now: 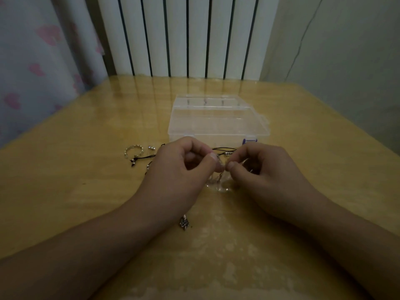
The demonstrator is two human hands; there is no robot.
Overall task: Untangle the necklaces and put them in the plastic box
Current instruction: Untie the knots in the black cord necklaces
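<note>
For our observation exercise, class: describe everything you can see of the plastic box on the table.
The plastic box is clear and rectangular, seemingly thin hard plastic, lying flat on the wooden table just beyond both hands. Its lid looks shut, with a tab jutting from the right edge and a purple latch at the near right corner. Faint divider marks show near the far edge. Nothing is visible inside. The hands do not seem to touch it.

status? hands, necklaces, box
Left hand and right hand both pinching a thin chain. Black cord necklace on table, tangled. Plastic box closed, nothing inside yet.
</note>
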